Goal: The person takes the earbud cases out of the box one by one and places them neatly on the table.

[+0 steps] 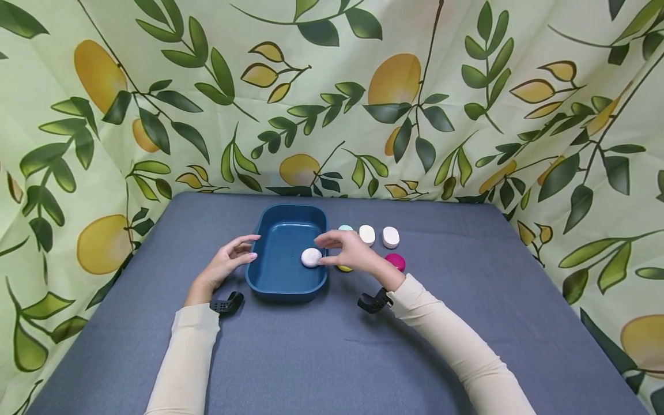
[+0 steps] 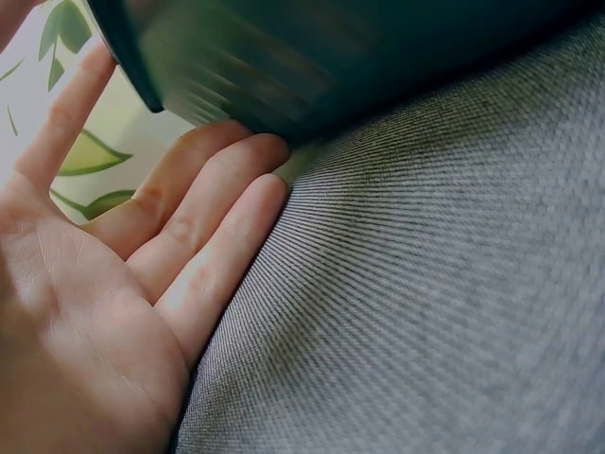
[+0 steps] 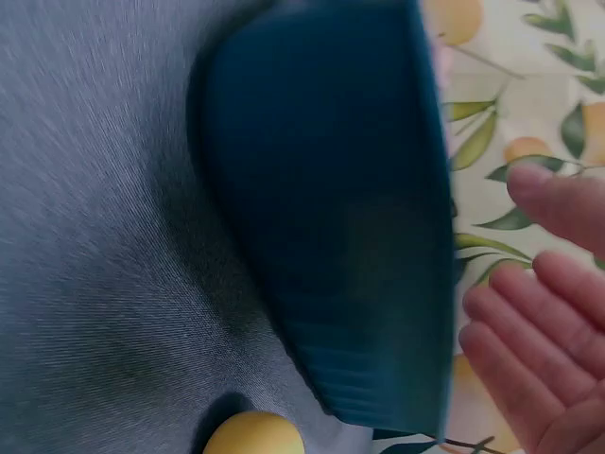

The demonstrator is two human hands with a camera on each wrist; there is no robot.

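Observation:
A deep blue rectangular tray [image 1: 287, 276] stands on the table between the two hands. Inside it, near the right wall, lies a small white rounded piece [image 1: 311, 257]. The right hand [image 1: 349, 249] reaches over the right rim, its thumb close beside the white piece in the head view. The right wrist view shows that hand [image 3: 558, 331] above the rim, fingers loosely bent, with nothing seen between thumb and fingers. At the tray's left side, the left hand [image 1: 228, 265] has fingertips against the outer wall; its fingers [image 2: 213, 227] are fairly straight in the left wrist view.
Right of the tray sit two whitish oval pieces, one cream [image 1: 367, 235] and one pale pink [image 1: 391, 237], and a magenta round piece [image 1: 396, 262]. A teal piece [image 1: 345, 228] and a yellow one [image 3: 253, 437] are partly hidden by the right hand in the head view.

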